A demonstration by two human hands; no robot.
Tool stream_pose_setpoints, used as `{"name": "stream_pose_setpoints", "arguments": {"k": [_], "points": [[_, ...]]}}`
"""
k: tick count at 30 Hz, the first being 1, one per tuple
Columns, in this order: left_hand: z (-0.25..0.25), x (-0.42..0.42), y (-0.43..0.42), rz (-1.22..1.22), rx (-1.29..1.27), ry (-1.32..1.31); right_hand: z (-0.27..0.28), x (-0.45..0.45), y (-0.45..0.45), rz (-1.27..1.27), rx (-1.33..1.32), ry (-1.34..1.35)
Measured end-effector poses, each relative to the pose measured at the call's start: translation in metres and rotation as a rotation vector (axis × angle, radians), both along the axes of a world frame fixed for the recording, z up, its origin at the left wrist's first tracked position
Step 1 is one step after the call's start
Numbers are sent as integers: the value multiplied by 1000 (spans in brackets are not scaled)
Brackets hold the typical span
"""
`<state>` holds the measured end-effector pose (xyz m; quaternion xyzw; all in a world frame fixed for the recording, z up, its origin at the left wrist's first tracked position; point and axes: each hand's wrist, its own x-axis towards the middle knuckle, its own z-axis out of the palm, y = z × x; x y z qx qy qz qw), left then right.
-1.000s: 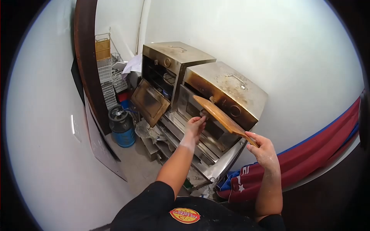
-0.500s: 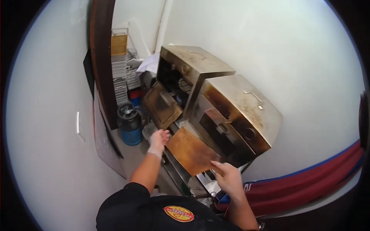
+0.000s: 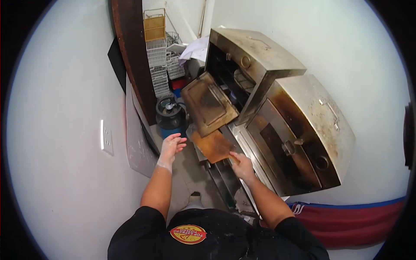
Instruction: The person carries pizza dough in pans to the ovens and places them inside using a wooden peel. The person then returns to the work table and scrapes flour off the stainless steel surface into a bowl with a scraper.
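My right hand [image 3: 242, 167] is closed round the handle of a flat wooden paddle [image 3: 212, 146], whose scorched blade points left, partly under the lowered oven door. Left of the blade, my left hand [image 3: 172, 147] is held up with its fingers apart and nothing in it. The far oven [image 3: 260, 47] has its door [image 3: 209, 104] hanging open, and a round wire rack [image 3: 245, 81] shows inside. Nearer on the right, the second oven [image 3: 320, 125] has its door [image 3: 281, 149] closed.
A gas cylinder [image 3: 170, 113] stands on the floor beyond my left hand. White wire baskets [image 3: 157, 56] are stacked behind it. A dark door frame [image 3: 135, 60] and white wall [image 3: 78, 130] are at the left. A maroon cloth [image 3: 346, 223] lies at the lower right.
The near oven's door has gone from partly open to closed. My right hand has brought the paddle left and down towards the far oven. My left hand has left the near oven door and opened.
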<state>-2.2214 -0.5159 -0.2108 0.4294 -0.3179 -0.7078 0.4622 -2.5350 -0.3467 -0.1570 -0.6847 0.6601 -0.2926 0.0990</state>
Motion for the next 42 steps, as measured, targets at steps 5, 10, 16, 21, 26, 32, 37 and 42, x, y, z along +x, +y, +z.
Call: {"name": "stream_pose_setpoints", "arguments": {"k": [5, 10, 16, 21, 26, 32, 37, 42], "points": [[49, -13, -59, 487, -427, -144, 53, 23, 3, 20, -66, -601], [91, -38, -129, 731, -656, -204, 138, 40, 8, -139, 72, -1360], [146, -131, -148, 341, -977, -318, 164, 42, -1, -188, 39, -1581], [124, -182, -160, 464, -914, -198, 159, 45, -12, -222, 12, -1594], [137, -193, -153, 518, -996, -274, 169, 47, -19, -174, -17, -1668], [145, -189, -173, 365, -1066, -282, 215, 64, -25, -131, -53, -1431], [147, -194, -174, 372, -1196, -456, 257, 63, -90, -123, -82, -1202], [153, -192, -171, 340, -1237, -607, 271, 62, -131, -56, -111, -1299]]}}
